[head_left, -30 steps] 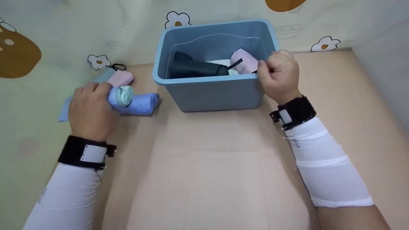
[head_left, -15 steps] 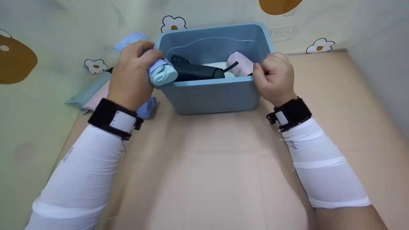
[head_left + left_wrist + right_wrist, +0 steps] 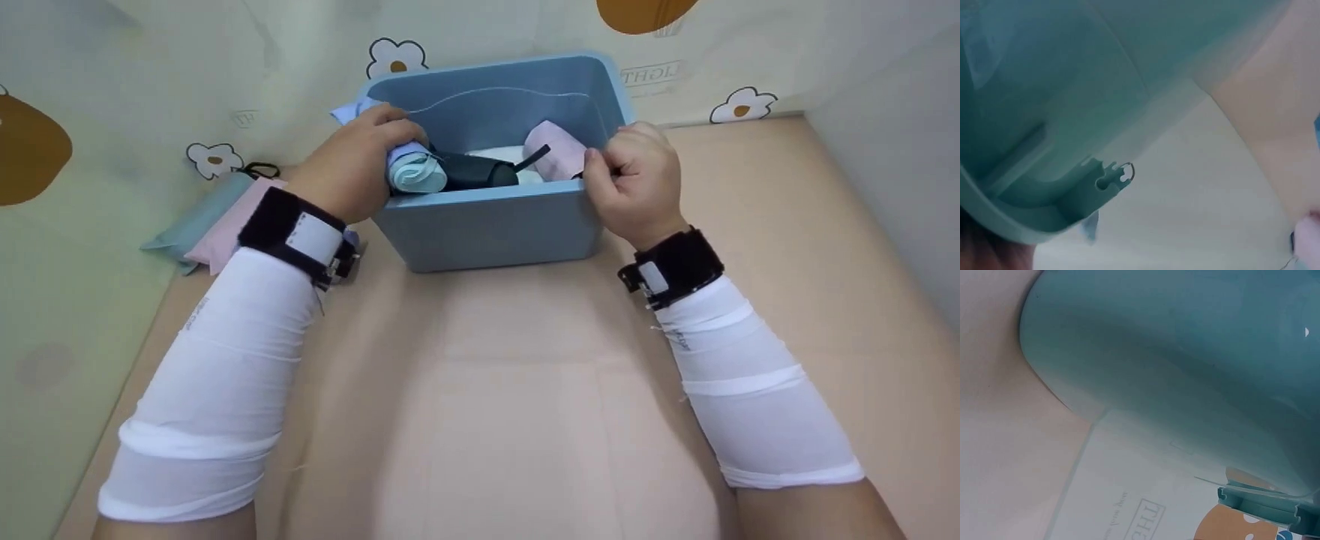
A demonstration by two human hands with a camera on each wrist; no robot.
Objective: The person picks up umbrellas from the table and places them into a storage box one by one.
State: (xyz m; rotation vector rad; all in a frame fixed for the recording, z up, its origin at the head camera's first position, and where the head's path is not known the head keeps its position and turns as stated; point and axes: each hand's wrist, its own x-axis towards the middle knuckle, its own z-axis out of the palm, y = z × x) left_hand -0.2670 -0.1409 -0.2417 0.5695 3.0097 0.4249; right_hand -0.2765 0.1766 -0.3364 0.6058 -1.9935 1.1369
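Note:
My left hand (image 3: 351,161) grips a rolled blue and mint-green bundle (image 3: 418,172) at the left end of a blue plastic bin (image 3: 487,232). The bundle's mint coiled end faces me, and its blue tail shows beyond the fingers. Inside the bin, a dark green folded umbrella (image 3: 480,171) lies partly behind the bundle. A pink roll (image 3: 556,150) leans at the bin's right end. Fingers curled over the right rim, my right hand (image 3: 641,184) holds the bin. Both wrist views mostly show the bin's outer wall (image 3: 1072,95), with part of my left hand at the lower left.
On the table (image 3: 510,390) to the left of the bin lie a teal packet (image 3: 199,221) and a pink packet (image 3: 229,229), with a black cord loop (image 3: 262,169) behind them. A patterned wall covering (image 3: 300,67) rises behind the bin.
My left hand has carried the rolled bundle from the packets at the left, up and rightward to the bin. The right hand keeps its hold on the rim.

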